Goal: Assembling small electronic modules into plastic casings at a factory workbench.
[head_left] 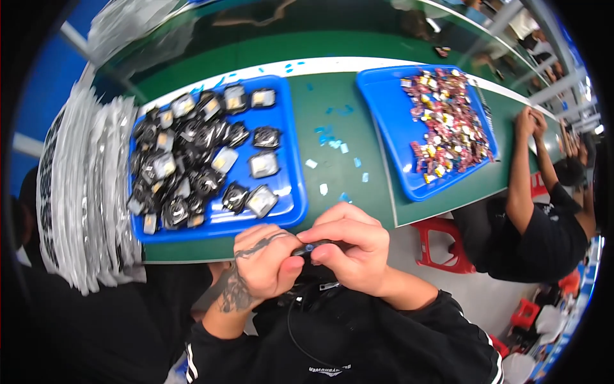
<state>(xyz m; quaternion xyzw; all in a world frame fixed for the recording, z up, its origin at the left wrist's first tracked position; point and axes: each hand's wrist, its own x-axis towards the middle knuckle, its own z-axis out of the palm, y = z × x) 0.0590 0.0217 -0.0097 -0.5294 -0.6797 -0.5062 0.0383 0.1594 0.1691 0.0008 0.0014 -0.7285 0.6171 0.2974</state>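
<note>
In front of my chest, at the table's near edge, both hands meet on a small black part (308, 248) with a bluish glint on its face. My left hand (262, 264) pinches it from the left with thumb and forefinger. From the right, my right hand (353, 248) grips it between thumb and curled fingers. Most of the part is hidden by the fingers. Just beyond my left hand stands a blue tray (293, 192) heaped with small black devices (208, 182), several with pale rectangular faces showing.
A second blue tray (390, 137) holds a pile of small reddish boards (451, 121) with white and yellow bits. Light-blue scraps (329, 139) lie on the green table (339, 176). Clear plastic packaging (89, 192) is stacked left. Another person (531, 217) sits right, beside a red stool (441, 246).
</note>
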